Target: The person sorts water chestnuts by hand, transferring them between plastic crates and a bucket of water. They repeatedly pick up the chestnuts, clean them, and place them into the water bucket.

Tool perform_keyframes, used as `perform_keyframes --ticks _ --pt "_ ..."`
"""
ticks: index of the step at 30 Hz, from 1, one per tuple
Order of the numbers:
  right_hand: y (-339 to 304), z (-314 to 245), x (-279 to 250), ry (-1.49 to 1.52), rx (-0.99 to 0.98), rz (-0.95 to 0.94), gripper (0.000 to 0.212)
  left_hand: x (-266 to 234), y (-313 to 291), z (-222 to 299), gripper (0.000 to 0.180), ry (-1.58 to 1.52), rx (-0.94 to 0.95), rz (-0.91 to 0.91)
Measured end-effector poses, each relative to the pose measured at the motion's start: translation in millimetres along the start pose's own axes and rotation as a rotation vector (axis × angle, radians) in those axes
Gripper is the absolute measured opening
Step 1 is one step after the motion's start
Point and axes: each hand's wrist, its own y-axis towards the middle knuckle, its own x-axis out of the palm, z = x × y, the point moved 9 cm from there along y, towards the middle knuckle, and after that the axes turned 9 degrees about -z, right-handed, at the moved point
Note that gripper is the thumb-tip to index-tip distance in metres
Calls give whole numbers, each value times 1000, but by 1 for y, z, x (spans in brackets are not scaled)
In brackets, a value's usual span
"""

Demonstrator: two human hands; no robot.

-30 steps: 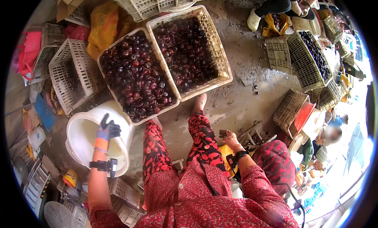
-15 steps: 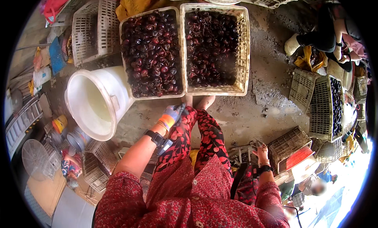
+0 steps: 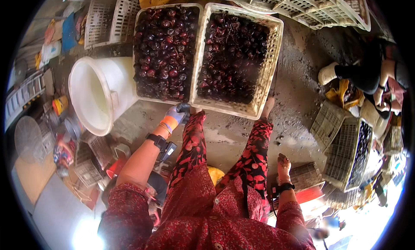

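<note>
Two plastic crates stand side by side on the muddy floor: the left crate and the right crate. Both are filled with dark reddish-brown round corms that look like water chestnuts. Just below the left crate's near edge is my left hand, in a grey, purple and orange glove. Its fingers are curled, and what they hold, if anything, is hidden. My right hand is bare and muddy, out to the right of my leg, with loosely stretched fingers and nothing visible in them.
A large white bucket leans on its side against the left crate. Stacked crates stand at the far right. Another person sits on the right beside a yellow bag and more crates. My bare feet flank the right crate's near side.
The right crate now sits turned at an angle, its near edge slanting. My right foot has stepped out to the right. My left hand has moved left, and my right hand away from the crates behind.
</note>
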Motion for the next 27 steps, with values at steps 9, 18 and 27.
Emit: perform_keyframes --ticks 9,18,27 --pt "69 -121 -136 -115 63 -69 23 111 55 -50 44 468 209 377" --pt "197 -269 74 -1290 -854 -231 36 85 34 47 33 510 166 717" --pt "323 -309 166 -456 -327 430 30 -47 118 272 29 890 633 794"
